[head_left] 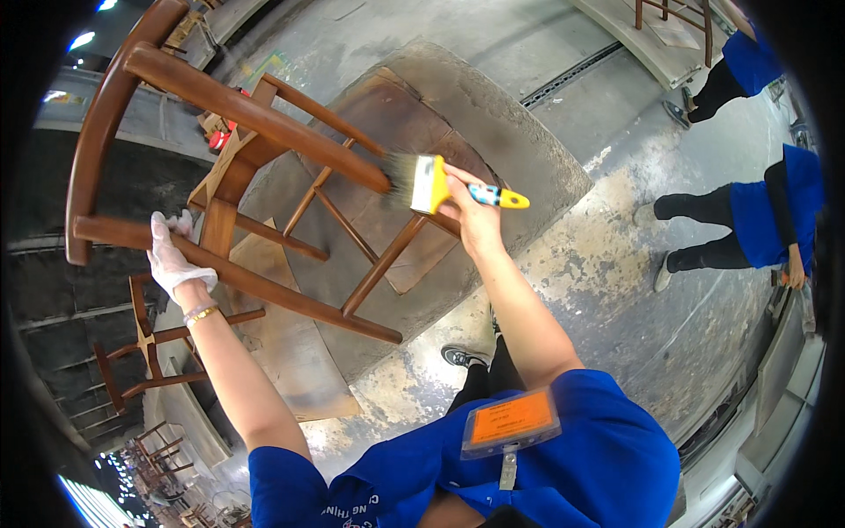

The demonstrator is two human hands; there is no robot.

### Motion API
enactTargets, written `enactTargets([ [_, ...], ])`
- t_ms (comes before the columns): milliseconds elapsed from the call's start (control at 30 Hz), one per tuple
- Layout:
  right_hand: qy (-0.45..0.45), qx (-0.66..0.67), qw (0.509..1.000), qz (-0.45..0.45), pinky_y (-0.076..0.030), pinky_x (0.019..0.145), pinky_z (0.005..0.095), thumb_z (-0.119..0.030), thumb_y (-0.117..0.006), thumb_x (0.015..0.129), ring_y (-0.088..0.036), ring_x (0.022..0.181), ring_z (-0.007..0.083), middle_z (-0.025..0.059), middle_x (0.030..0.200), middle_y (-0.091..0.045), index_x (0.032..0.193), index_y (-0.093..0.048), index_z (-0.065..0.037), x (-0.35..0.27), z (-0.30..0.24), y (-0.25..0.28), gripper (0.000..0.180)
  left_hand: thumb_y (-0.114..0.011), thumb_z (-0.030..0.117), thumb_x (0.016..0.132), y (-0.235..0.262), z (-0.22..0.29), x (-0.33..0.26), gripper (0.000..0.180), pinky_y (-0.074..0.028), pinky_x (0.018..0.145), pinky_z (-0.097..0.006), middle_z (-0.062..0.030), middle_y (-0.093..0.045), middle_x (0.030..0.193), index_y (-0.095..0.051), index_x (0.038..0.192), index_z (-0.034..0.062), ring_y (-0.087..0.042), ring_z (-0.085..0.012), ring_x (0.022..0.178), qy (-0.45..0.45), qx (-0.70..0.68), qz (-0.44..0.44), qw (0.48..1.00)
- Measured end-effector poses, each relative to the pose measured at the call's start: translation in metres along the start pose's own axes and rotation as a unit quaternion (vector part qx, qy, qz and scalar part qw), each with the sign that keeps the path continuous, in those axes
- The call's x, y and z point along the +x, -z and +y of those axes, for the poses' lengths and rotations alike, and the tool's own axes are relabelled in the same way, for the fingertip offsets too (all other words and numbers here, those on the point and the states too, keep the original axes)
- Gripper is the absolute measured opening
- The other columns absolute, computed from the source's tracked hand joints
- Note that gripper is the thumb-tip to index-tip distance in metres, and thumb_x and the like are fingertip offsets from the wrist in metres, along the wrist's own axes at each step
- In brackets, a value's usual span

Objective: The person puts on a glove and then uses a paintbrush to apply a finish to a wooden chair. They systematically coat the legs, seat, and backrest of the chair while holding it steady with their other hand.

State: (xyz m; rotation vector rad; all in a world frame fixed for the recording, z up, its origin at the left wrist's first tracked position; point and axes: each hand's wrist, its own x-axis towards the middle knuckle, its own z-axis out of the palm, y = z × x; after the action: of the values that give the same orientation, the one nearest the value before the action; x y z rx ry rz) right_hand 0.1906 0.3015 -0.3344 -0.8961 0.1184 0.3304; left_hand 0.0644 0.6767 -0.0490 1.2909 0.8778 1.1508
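**A:** so what am I looking at on your feed right now?

**B:** head cam, looking down. I've got a brown wooden chair frame (264,132) tipped up off the ground, filling the 9 to 12 o'clock part of the view. My left hand (174,255), in a thin white glove, sits at about 9 o'clock with its fingers wrapped shut around one of the chair's legs, gripping it from underneath.

**A:** and the right?

**B:** right hand (471,216) is just past centre toward 12 o'clock. Fingers are closed tight on the handle of a paintbrush (431,183), the one with the yellow ferrule and a blue and yellow handle. The bristles point toward 9 o'clock and touch the end of the upper leg, right on the wood.

**A:** anything under the chair?

**B:** yeah, a stained grey work platform (528,150) with some brown-smeared cardboard sheets (290,352) lying on it. The concrete floor (669,317) around it is blotchy and paint-marked.

**A:** anyone else around?

**B:** two people in blue tops and dark trousers, one at 1 o'clock (735,70) and one at 3 o'clock (748,220), well apart from me. More chair frames (145,352) are stacked at about 8 o'clock. An orange badge (510,421) hangs on my chest at 6 o'clock.
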Motion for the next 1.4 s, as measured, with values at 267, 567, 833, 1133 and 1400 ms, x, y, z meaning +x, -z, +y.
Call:
enactTargets([
  [267, 0.262, -0.313, 0.899, 0.16, -0.061, 0.084, 0.0297, -0.002, -0.077, 0.095, -0.073, 0.1, 0.0178, 0.0094, 0.111, -0.076, 0.107, -0.078, -0.005, -0.032, 0.026, 0.069, 0.012, -0.084, 0.027, 0.093, -0.005, -0.006, 0.063, 0.04, -0.066, 0.082, -0.042, -0.0126, -0.064, 0.089, -0.06, 0.108, -0.0015, -0.065, -0.0246, 0.074, 0.032, -0.028, -0.049, 0.998],
  [567, 0.249, -0.318, 0.843, -0.356, -0.059, 0.088, 0.0366, -0.005, -0.083, 0.086, -0.073, 0.103, 0.0243, 0.0077, 0.106, -0.075, 0.096, -0.08, -0.013, -0.124, 0.03, -0.123, 0.013, -0.074, 0.036, 0.1, -0.01, -0.016, 0.103, 0.037, -0.056, 0.084, -0.036, -0.0073, -0.058, 0.072, -0.058, 0.084, 0.0071, -0.06, -0.0214, 0.069, 0.09, 0.003, -0.091, 0.992],
  [833, 0.356, -0.58, 0.717, -0.151, -0.058, 0.09, 0.037, 0.006, -0.08, 0.083, -0.072, 0.107, 0.0296, 0.0114, 0.113, -0.073, 0.102, -0.08, -0.013, -0.108, 0.04, -0.11, 0.027, -0.075, 0.045, 0.097, -0.01, -0.011, 0.101, 0.041, -0.051, 0.078, -0.035, -0.0069, -0.075, 0.087, -0.074, 0.105, 0.0054, -0.065, -0.0196, 0.079, 0.097, 0.076, -0.151, 0.981],
  [1133, 0.319, -0.283, 0.806, -0.41, -0.057, 0.091, 0.0359, 0.002, -0.084, 0.083, -0.073, 0.105, 0.0248, 0.0116, 0.109, -0.076, 0.095, -0.081, -0.005, -0.043, -0.035, -0.215, 0.014, -0.039, 0.062, 0.112, 0.0, -0.026, 0.074, 0.059, -0.052, 0.087, -0.039, -0.0068, -0.071, 0.097, -0.065, 0.115, 0.0089, -0.065, -0.0226, 0.093, 0.118, -0.125, -0.28, 0.945],
  [1400, 0.737, -0.299, 0.531, -0.291, -0.059, 0.094, 0.039, 0.004, -0.075, 0.082, -0.072, 0.113, 0.0314, 0.0134, 0.121, -0.074, 0.104, -0.079, -0.011, -0.021, -0.144, -0.464, 0.027, -0.054, 0.039, 0.112, -0.005, -0.038, 0.03, 0.037, -0.054, 0.079, -0.034, -0.0073, -0.073, 0.086, -0.068, 0.106, 0.005, -0.068, -0.0197, 0.078, 0.088, -0.133, -0.186, 0.97],
])
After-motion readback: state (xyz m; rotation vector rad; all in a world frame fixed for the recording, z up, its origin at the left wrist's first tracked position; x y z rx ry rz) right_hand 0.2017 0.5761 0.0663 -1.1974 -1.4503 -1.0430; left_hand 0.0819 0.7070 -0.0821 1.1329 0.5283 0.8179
